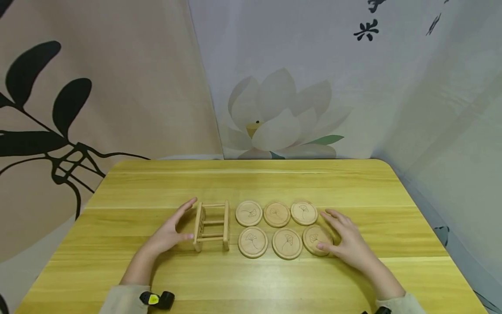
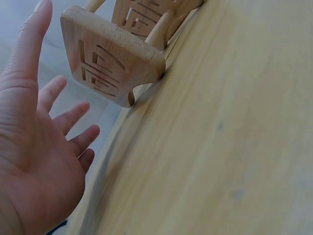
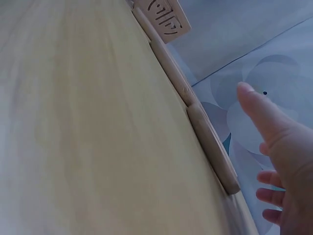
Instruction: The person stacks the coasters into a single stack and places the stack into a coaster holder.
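Observation:
A small wooden rack (image 1: pixel 226 226) stands on the table, its two end panels joined by round rods. In the left wrist view its near panel (image 2: pixel 110 58) has cut-out slots. My left hand (image 1: pixel 166 237) is beside the rack's left side, fingers extended and thumb apart from them, holding nothing. To the right of the rack, round wooden coasters with an engraved ginkgo leaf lie flat in two rows of three. My right hand (image 1: pixel 351 244) is at the right end, its thumb over the edge of the front right coaster (image 1: pixel 313 237) and its fingers spread near the back right coaster (image 1: pixel 303 213).
The wooden table (image 1: pixel 251 288) has rounded far corners. Behind it hangs a pale cloth backdrop (image 1: pixel 157 87) printed with a lotus and dark leaves. In the right wrist view, coaster edges (image 3: pixel 212 149) line up toward the rack.

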